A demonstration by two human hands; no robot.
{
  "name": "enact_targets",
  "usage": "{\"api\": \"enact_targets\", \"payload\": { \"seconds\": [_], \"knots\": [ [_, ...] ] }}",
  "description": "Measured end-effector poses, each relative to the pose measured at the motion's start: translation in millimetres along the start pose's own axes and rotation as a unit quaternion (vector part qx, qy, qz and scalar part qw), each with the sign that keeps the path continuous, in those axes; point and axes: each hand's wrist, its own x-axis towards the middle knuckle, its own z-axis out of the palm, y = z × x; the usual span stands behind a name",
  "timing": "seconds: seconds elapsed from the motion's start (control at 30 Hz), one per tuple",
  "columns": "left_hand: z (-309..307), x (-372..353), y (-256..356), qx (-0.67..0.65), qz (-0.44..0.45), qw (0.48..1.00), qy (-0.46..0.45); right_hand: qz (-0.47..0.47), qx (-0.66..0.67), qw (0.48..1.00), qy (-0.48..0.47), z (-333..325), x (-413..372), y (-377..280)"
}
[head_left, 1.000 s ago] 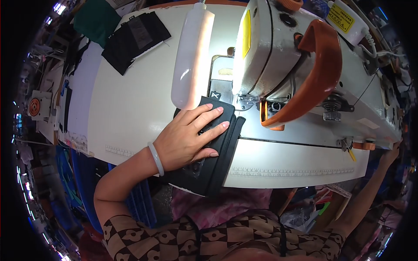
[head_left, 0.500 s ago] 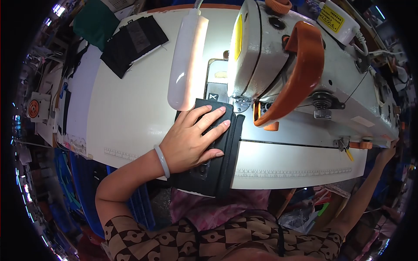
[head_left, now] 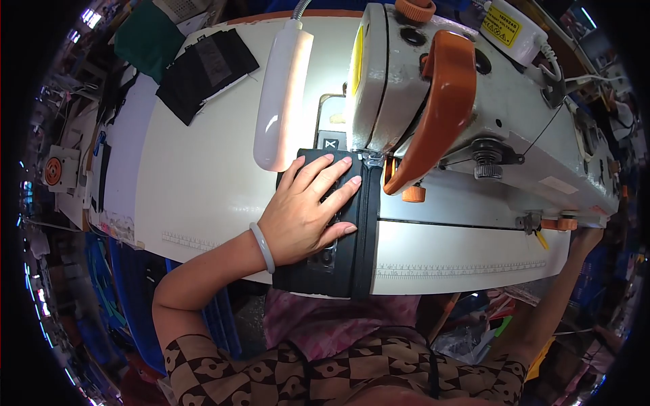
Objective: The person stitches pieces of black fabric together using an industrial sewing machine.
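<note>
My left hand lies flat with fingers spread on a folded black fabric piece, pressing it onto the sewing machine bed. A clear plastic patch shows on the fabric beside my palm. The far right corner of the fabric meets the presser foot of the sewing machine. At the far right, my right hand is up against the end of the machine, its fingers hidden behind the machine body.
A lit lamp hangs left of the needle area. Another black fabric piece and a dark green cloth lie at the back left. A printed ruler runs along the table's front edge. The orange lever juts from the machine.
The black fabric has straightened and its far corner now reaches the presser foot, my left hand moving with it. My right hand has come slightly lower and nearer at the machine's end.
</note>
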Motion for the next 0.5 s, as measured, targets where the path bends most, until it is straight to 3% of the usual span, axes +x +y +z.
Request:
{"api": "enact_targets", "payload": {
  "seconds": [0.23,0.37,0.47,0.5],
  "knots": [
    [1,2,-2,-0.007,0.004,1.000,0.001,0.005,-0.006,0.999,0.042,20,-26,-22],
    [2,2,-3,-0.013,0.004,1.000,0.002,-0.036,-0.119,0.990,0.068,21,-44,-34],
    [4,1,-3,-0.016,0.002,1.000,0.001,-0.211,-0.107,0.960,0.150,70,-109,-85],
    [4,2,-4,-0.016,0.002,1.000,0.001,-0.210,-0.106,0.960,0.150,78,-126,-90]
  ]
}}
